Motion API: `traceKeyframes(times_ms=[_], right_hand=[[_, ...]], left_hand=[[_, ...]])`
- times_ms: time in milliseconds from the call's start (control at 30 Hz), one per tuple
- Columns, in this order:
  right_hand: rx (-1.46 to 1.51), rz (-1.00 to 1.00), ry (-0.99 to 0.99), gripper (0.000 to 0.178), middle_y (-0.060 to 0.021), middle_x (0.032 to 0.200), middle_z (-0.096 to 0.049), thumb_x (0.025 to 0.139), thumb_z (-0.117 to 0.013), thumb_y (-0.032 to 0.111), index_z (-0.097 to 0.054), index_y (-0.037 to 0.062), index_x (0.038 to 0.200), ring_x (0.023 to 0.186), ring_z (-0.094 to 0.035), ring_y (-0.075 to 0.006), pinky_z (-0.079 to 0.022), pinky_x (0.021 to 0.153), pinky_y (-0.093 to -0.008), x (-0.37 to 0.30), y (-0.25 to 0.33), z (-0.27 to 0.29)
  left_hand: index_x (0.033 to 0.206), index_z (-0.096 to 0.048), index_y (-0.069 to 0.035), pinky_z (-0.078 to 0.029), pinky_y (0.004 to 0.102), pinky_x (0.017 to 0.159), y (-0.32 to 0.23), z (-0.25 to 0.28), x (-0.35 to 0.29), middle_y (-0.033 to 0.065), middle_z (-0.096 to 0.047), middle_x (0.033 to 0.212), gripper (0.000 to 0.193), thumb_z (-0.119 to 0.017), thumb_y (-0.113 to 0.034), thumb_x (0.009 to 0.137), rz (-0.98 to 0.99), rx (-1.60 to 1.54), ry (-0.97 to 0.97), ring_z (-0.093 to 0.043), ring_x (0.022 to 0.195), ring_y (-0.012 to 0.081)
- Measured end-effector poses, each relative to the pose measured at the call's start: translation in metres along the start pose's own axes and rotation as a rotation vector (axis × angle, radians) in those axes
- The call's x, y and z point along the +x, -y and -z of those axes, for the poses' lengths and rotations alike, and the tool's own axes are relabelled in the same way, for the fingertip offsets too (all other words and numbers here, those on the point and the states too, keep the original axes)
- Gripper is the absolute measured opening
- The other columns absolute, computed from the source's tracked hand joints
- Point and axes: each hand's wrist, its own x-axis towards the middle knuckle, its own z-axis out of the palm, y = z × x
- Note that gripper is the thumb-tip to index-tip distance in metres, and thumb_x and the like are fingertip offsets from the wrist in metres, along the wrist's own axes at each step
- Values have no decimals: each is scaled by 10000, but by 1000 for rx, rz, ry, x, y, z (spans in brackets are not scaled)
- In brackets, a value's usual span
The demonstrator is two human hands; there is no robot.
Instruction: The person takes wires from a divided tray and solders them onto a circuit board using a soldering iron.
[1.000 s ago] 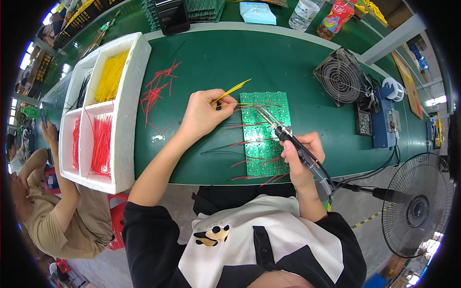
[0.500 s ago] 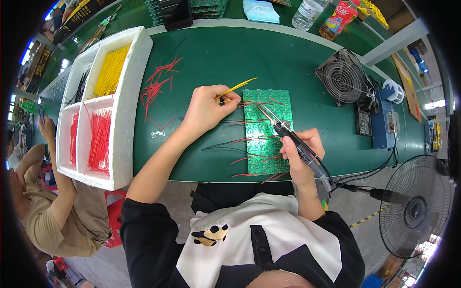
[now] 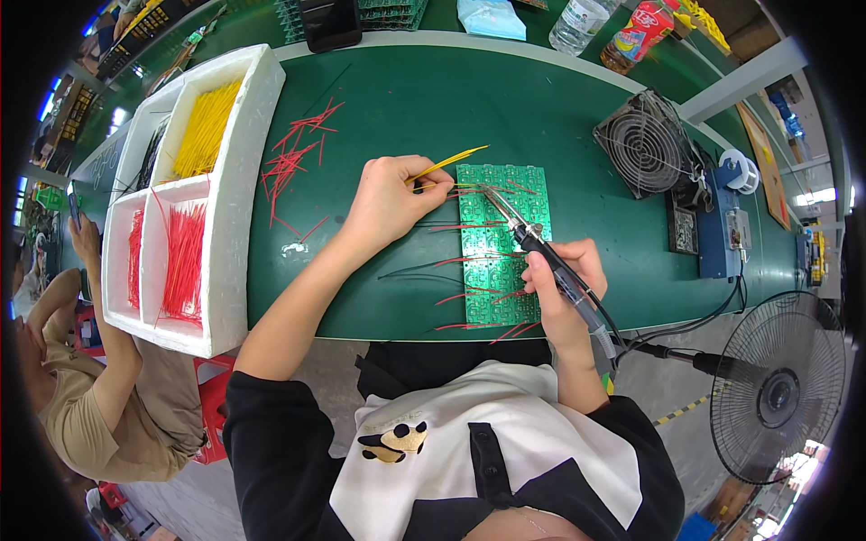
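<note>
A green circuit board panel (image 3: 492, 236) lies on the green table, with red and black wires sticking out from its left side and a few across it. Pinched in my left hand (image 3: 394, 197) are several yellow wires (image 3: 462, 157); one of them reaches over the board's upper left edge. My right hand (image 3: 566, 287) is closed around a soldering iron (image 3: 559, 272) with a dark handle. Its metal tip is at the upper part of the board, close to the end of that yellow wire. Whether tip and wire touch is too small to tell.
A white foam box (image 3: 257, 162) at left holds yellow, red and black wires in compartments. Loose red wires (image 3: 289, 167) lie beside it. At right stand a small square fan (image 3: 642, 149), a blue soldering station (image 3: 719, 225) and a larger fan (image 3: 778, 397). A co-worker (image 3: 108, 379) sits at left.
Both hands stay almost in place. The soldering iron's tip has shifted very slightly up at the board's upper edge, near the yellow wire.
</note>
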Motion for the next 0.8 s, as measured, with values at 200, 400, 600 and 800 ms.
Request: traceKeyframes(times_ms=[200, 400, 600, 800], right_hand=[[-3, -1, 10, 194, -74, 609, -602, 791, -639, 95, -479, -9, 830, 511, -544, -68, -397, 453, -191, 0, -1, 0], [-5, 10, -9, 194, -78, 616, -603, 790, -638, 89, -477, -12, 830, 513, -551, -76, -408, 458, -192, -1, -1, 1], [0, 12, -28, 190, -77, 611, -599, 787, -637, 78, -477, -15, 830, 517, -551, -76, -408, 459, -191, -1, 1, 1], [-60, 72, 24, 174, -63, 608, -594, 770, -644, 42, -487, -20, 813, 520, -523, -50, -385, 463, -177, -7, 7, 9]], left_hand=[[766, -642, 23, -293, 212, 450, -1, 1, 0, 7, -573, 605, 101, -633, -73, 735, 14, 6, 13, -343, 502, 25], [767, -646, 20, -290, 214, 450, -1, 0, -1, 11, -572, 608, 102, -636, -76, 734, -19, 12, -5, -341, 502, 26], [770, -651, 12, -290, 216, 448, -1, 0, 0, 14, -577, 608, 104, -638, -84, 733, -33, 25, -9, -353, 500, 28], [770, -654, 9, -289, 214, 446, 0, 0, 0, 15, -580, 601, 98, -637, -78, 730, -36, 20, -18, -355, 499, 28]])
